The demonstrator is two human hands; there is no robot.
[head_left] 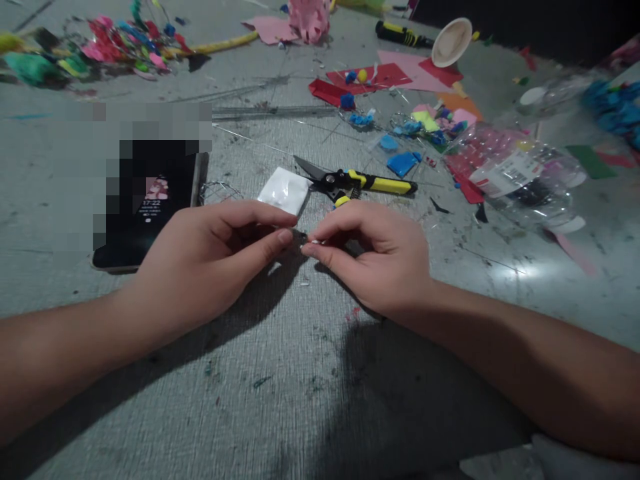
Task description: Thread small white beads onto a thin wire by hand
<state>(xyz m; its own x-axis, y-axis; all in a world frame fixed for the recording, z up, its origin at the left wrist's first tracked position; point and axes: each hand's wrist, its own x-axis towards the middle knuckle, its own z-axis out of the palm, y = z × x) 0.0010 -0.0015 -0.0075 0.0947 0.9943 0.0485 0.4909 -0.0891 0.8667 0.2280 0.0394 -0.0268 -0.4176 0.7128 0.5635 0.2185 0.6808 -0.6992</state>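
My left hand [210,257] is closed in a loose pinch above the table, thumb near forefinger. Whatever sits between its fingertips is too small to make out; a tiny dark bit shows just beyond them. Facing it, my right hand [373,250] pinches a small white piece [316,243] between thumb and forefinger. The fingertips of both hands are close together but apart. Behind them lie a white packet [284,191] with a shiny surface and pruning shears [383,183] with yellow and black handles, blades spread.
A phone [150,220] lies left, beside a twisted wire piece [220,191]. Thin wires [275,112] stretch across behind. Farther right are red paper [380,77], blue clay [403,163], a clear plastic bottle [530,177] and a paper cup [451,43]. Colourful clay pieces [125,43] lie back left.
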